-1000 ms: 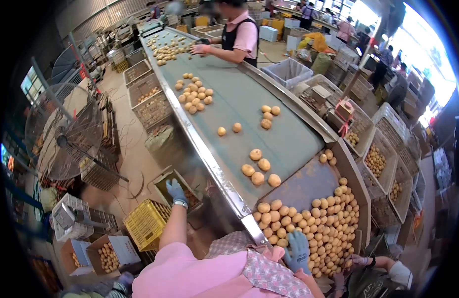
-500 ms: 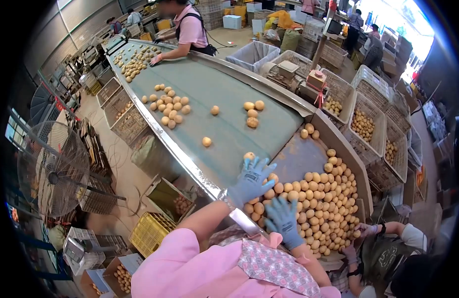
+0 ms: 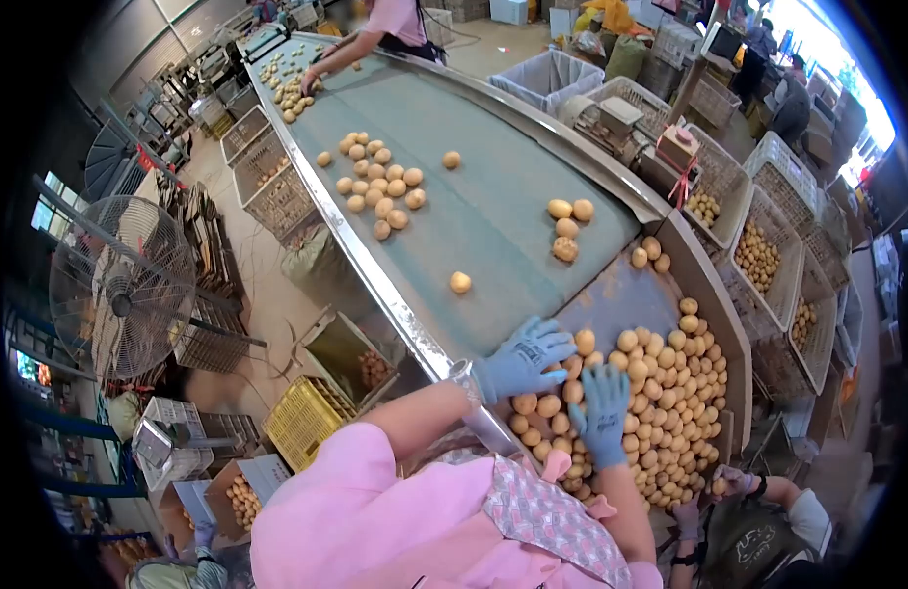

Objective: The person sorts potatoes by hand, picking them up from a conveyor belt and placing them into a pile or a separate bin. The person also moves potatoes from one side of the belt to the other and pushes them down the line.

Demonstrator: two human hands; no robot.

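My left hand (image 3: 523, 361), in a blue-grey glove, reaches across the lower end of the green conveyor belt (image 3: 444, 177). Its fingers are spread, with the tips beside a round yellow-brown fruit (image 3: 585, 342) at the edge of the pile. On the left part of the heap of similar fruits (image 3: 670, 412) rests my right hand (image 3: 603, 412), gloved alike. Its fingers stretch forward over the fruits and grasp none. The heap fills the metal tray (image 3: 611, 309) at the belt's end. Fruits under both palms are hidden.
Loose fruits (image 3: 380, 182) lie farther up the belt, where another person's arms (image 3: 336, 59) reach over it. At lower right, a co-worker's gloved hands (image 3: 734, 481) touch the heap. Crates of fruit (image 3: 758, 255) line the right side. A yellow crate (image 3: 307, 422) and fan (image 3: 120, 285) stand left.
My left hand has moved off the belt toward the heap, and a fruit ahead of it now lies at the heap's edge. Fruits on the belt are nearer the tray. The view has shifted.
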